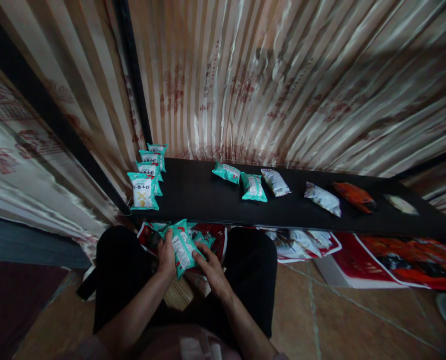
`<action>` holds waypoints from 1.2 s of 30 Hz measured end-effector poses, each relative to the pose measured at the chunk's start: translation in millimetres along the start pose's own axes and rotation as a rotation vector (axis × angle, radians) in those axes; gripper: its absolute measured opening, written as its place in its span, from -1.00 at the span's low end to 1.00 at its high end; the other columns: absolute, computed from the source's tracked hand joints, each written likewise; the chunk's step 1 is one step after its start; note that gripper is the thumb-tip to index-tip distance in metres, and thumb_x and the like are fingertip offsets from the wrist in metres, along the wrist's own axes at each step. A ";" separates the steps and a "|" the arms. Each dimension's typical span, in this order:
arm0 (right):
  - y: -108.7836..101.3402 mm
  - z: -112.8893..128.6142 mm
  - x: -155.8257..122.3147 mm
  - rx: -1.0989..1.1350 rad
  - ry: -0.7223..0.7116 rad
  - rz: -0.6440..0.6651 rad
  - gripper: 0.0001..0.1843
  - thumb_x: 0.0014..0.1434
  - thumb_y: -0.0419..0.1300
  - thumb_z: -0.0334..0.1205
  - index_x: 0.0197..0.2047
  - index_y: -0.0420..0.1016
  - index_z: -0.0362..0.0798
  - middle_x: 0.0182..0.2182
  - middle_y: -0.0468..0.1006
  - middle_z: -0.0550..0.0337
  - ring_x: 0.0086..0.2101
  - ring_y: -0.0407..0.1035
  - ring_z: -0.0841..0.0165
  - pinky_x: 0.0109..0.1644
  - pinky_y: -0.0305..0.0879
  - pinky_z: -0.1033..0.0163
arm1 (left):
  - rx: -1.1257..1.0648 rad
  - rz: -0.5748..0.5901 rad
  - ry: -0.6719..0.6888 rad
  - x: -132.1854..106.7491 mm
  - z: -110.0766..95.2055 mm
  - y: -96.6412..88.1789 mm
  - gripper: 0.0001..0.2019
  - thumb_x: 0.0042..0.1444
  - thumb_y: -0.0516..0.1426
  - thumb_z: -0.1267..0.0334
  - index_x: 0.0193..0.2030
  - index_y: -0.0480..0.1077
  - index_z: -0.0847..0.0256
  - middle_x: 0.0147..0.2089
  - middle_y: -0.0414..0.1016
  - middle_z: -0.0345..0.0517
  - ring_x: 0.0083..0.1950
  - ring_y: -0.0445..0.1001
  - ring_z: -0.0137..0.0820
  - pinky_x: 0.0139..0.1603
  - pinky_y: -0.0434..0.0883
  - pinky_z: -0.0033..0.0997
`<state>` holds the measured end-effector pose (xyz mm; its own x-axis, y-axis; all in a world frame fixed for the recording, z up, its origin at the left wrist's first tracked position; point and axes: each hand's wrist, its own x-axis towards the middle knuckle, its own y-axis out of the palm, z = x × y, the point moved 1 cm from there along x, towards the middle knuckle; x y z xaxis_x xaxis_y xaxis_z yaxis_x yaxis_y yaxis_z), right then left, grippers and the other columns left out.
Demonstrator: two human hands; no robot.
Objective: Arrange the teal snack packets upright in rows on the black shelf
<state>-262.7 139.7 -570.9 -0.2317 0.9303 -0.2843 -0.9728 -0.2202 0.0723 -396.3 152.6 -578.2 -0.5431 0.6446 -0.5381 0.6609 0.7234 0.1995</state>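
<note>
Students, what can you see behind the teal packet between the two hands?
Behind the held packet, a red, white-edged container holds more teal packets. The black shelf and the held packet hide part of its inside.

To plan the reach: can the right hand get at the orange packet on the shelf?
Probably yes, with leaning: nothing visible blocks the orange packet, though the right hand touches a teal packet.

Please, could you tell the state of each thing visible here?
Left hand: holding a teal packet
Right hand: touching that packet
Packet row: upright on the shelf
Two loose teal packets: lying there
Two white packets: lying there
Orange packet: lying there
Red container: open, holding packets
Striped cloth: hanging in folds
</note>
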 end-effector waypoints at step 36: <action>5.3 12.4 5.0 0.006 -0.076 -0.258 -0.44 -0.11 0.31 0.04 -0.08 0.47 -0.11 -0.23 0.58 0.09 -0.24 0.46 0.21 -0.13 0.41 0.17 | 0.255 0.017 0.195 11.2 8.2 15.7 -0.51 -0.09 0.14 -0.19 -0.21 0.36 0.21 -0.22 0.48 -0.03 -0.15 0.44 -0.24 -0.07 0.31 -0.26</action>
<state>-269.0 146.9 -560.1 0.0249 0.9749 -0.2214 -0.9995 0.0284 0.0126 -387.7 169.2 -587.8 -0.6039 0.7090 -0.3642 0.7657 0.6429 -0.0182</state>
